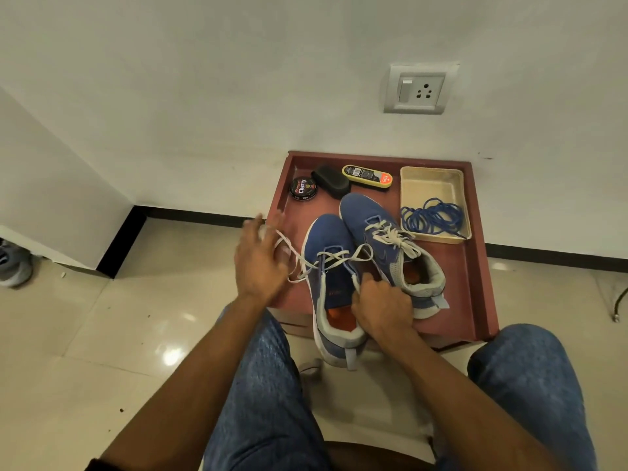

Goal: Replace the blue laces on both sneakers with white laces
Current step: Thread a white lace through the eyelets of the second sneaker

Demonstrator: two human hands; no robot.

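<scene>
Two blue sneakers stand side by side on a low red-brown table (472, 266). The right sneaker (367, 212) is laced with a white lace. The left sneaker (326, 239) has a white lace (334, 258) threaded through its lower eyelets, with loose ends trailing left. My left hand (260, 260) is blurred and holds the loose white lace out to the left of the shoe. My right hand (380, 304) grips the left sneaker at its tongue and collar. The blue laces (433, 217) lie bundled in a beige tray (435, 178).
At the table's back sit a round shoe-polish tin (303, 188), a black sponge applicator (331, 181) and a yellow-backed brush (367, 176). A wall with a socket (419, 90) stands behind. My knees in jeans flank the table's front edge. A grey shoe (13, 263) lies far left on the floor.
</scene>
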